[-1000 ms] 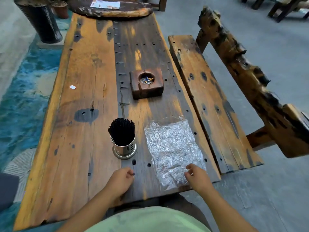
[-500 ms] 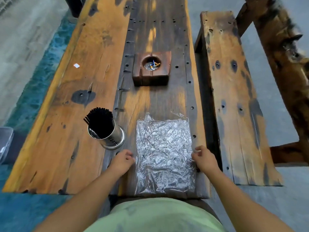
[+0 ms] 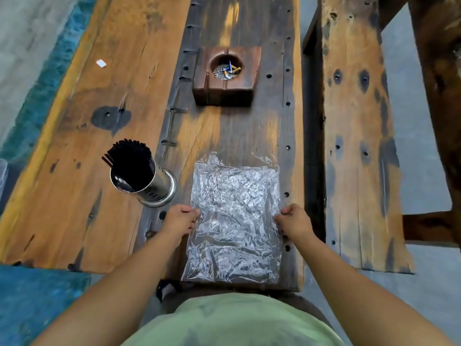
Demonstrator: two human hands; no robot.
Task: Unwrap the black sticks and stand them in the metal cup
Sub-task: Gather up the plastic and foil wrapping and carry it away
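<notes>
- The silver crinkled wrapper (image 3: pixel 234 221) lies flat on the dark plank of the wooden table (image 3: pixel 74 136). It is at the near edge, directly in front of the person.
- The left hand (image 3: pixel 178 219) is at the left edge of the wrapper, about halfway along it. Its fingers are curled and the fingertips nip this edge.
- The right hand (image 3: pixel 294 221) is at the opposite, right edge, at the same height. Its fingers are also curled and they hold that edge of the sheet.
- The black sticks (image 3: pixel 131 163) stand together as a thick bundle inside the metal cup (image 3: pixel 149 186). Their tips come out above the rim.
- The metal cup stands upright on the table, just to the left of the wrapper and a little farther than the left hand. It does not touch either of them.
- Farther away on the dark plank sits a square wooden ashtray (image 3: pixel 225 76) with cigarette ends in its round hollow.
- A small white scrap (image 3: pixel 101 63) lies on the lighter plank at the far left.
- A wooden bench (image 3: pixel 354 146) stands along the right side of the table.
</notes>
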